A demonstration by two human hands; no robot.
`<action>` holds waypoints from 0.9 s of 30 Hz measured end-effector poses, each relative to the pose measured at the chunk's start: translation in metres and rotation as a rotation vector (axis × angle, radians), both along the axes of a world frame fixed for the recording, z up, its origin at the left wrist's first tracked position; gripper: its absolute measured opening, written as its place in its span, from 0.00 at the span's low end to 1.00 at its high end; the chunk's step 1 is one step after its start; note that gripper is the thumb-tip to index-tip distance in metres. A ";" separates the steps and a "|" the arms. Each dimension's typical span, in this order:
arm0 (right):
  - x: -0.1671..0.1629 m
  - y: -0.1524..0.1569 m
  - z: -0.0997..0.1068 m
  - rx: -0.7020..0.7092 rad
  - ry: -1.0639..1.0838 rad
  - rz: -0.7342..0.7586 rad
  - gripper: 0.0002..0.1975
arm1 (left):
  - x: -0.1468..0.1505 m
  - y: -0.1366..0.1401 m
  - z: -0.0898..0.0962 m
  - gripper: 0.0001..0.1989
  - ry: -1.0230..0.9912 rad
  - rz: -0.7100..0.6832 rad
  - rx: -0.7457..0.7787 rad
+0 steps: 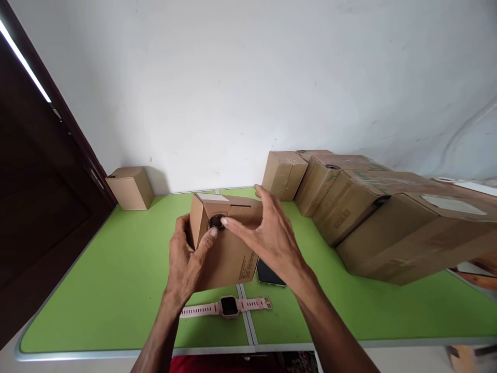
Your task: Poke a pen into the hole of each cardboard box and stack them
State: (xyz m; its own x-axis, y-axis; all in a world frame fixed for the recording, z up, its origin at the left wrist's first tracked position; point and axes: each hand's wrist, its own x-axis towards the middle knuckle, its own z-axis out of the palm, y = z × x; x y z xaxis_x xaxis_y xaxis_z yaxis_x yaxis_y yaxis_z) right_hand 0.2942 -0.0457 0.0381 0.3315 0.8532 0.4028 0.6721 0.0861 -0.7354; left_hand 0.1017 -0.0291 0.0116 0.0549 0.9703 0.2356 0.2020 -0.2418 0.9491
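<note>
A brown cardboard box (229,259), tilted toward me, is held above the table by my left hand (184,259). My left fingers wrap its left side, and the thumb presses on the front face. On that face, near the top, is a small round black piece (216,221); I cannot make out whether it is a ring or a hole. The thumb of my right hand (272,235) reaches its right edge, while the other fingers spread up past the box's right side. Below the box lies a pink-strapped smartwatch (229,306), its screen dark.
A dark phone (271,273) lies partly hidden behind the box and right hand. A small carton (130,189) stands at the back left of the green table (97,290). Several larger cartons (407,243) line the right side. A white wall rises behind; a dark door (34,155) is at left.
</note>
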 end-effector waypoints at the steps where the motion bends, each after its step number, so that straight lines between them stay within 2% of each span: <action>1: -0.005 0.000 -0.005 -0.007 0.074 -0.012 0.63 | 0.001 0.000 -0.001 0.34 0.003 0.019 0.024; 3: -0.014 0.000 -0.015 -0.025 0.200 -0.004 0.64 | 0.000 -0.001 -0.003 0.34 0.021 0.057 0.045; 6: -0.026 0.000 -0.025 -0.026 0.274 0.038 0.57 | -0.003 -0.001 -0.007 0.35 0.063 0.127 0.018; 12: -0.050 0.005 -0.030 0.096 0.125 0.041 0.41 | -0.016 0.005 -0.016 0.30 0.056 0.141 -0.025; 15: -0.057 0.010 -0.033 0.102 0.111 0.041 0.39 | -0.025 0.006 -0.018 0.29 0.069 0.151 -0.022; 17: -0.059 0.013 -0.034 0.079 0.113 0.046 0.40 | -0.032 0.006 -0.019 0.31 0.051 0.102 -0.042; 20: -0.055 0.020 -0.033 0.025 0.138 0.061 0.44 | -0.043 0.005 -0.022 0.39 -0.013 -0.073 -0.102; 22: -0.048 0.026 -0.032 0.002 0.176 0.082 0.49 | -0.049 0.006 -0.027 0.42 -0.057 -0.128 -0.179; 24: -0.034 0.034 -0.032 -0.010 0.208 0.126 0.51 | -0.056 0.009 -0.035 0.40 -0.132 -0.076 -0.242; 25: -0.026 0.039 -0.033 -0.015 0.200 0.154 0.49 | -0.061 0.012 -0.039 0.39 -0.185 -0.024 -0.254; 27: -0.007 0.047 -0.040 -0.058 0.027 0.189 0.39 | -0.071 0.018 -0.045 0.36 -0.300 0.096 -0.237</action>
